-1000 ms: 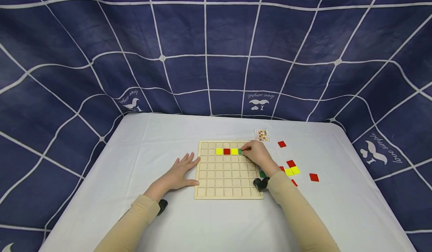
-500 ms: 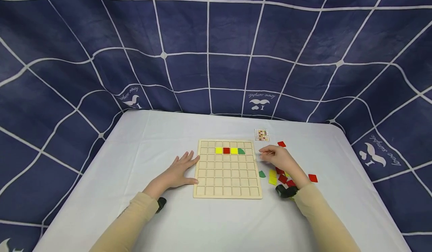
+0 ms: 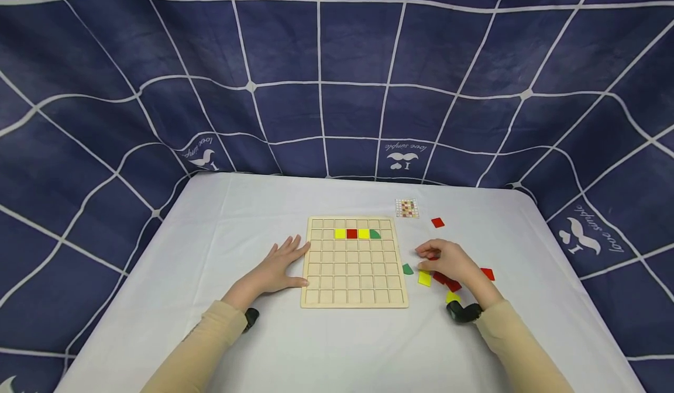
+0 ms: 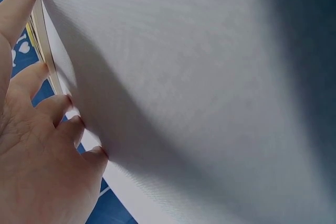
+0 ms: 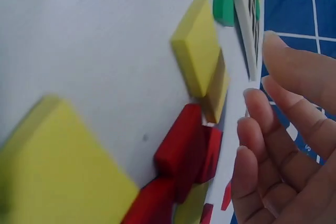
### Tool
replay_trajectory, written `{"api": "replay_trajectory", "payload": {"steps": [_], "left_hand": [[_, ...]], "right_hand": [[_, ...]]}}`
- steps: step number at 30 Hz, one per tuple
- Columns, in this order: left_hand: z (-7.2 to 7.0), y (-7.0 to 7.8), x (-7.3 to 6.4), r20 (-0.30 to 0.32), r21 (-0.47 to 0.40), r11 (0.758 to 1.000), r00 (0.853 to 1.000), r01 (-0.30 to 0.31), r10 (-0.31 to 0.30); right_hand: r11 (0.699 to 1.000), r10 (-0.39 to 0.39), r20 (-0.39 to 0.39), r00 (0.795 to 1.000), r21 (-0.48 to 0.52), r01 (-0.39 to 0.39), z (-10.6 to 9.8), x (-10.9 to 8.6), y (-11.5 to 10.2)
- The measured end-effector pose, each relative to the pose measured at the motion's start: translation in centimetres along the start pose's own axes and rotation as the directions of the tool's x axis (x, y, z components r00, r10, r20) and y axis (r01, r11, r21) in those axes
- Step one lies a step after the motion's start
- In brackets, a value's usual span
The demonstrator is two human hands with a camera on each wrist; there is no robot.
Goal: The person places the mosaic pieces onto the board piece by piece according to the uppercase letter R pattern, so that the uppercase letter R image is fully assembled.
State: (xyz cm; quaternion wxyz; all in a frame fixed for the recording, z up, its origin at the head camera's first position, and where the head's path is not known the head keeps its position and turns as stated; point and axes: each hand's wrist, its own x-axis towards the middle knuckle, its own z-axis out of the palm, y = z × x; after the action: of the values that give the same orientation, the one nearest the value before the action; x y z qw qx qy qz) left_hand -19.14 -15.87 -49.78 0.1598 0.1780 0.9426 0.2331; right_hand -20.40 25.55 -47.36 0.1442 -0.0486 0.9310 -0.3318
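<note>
A wooden grid board (image 3: 354, 283) lies flat in the head view. In its second row from the back sit a yellow square tile (image 3: 340, 233), a red tile (image 3: 351, 234), another yellow tile (image 3: 364, 234) and a green quarter-round tile (image 3: 375, 234). My left hand (image 3: 274, 269) rests spread at the board's left edge, thumb and index finger touching it. To the right of the board, my right hand (image 3: 447, 259) hovers over loose tiles, fingers loosely bent. Its fingertips hold nothing in the right wrist view, near a loose yellow tile (image 5: 197, 51) and red tiles (image 5: 181, 153).
A loose green tile (image 3: 408, 269) lies beside the board's right edge. Behind the board's right corner is a small printed pattern card (image 3: 407, 208), with a red tile (image 3: 437, 222) beside it. One more red tile (image 3: 487, 274) lies farther right on the white tablecloth (image 3: 253, 206).
My right hand has let go of the green quarter-round tile on the board and moved right, over the loose tiles. My left hand has stayed at the board's edge.
</note>
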Motion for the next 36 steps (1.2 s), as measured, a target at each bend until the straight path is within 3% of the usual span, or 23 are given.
{"api": "replay_trajectory", "payload": {"steps": [9,36], "left_hand": [[-0.11,0.03,-0.04,0.005,-0.006,1.0,1.0,-0.005,0.005],[-0.28,0.08,0.07,0.019,-0.009,1.0,1.0,-0.001,0.001]], "right_hand": [[0.995,0.004,0.022,1.0,-0.098,-0.002,0.37,-0.64,0.28],[0.988,0.047,0.048,0.998,-0.149,-0.039,0.19,-0.73,0.14]]}}
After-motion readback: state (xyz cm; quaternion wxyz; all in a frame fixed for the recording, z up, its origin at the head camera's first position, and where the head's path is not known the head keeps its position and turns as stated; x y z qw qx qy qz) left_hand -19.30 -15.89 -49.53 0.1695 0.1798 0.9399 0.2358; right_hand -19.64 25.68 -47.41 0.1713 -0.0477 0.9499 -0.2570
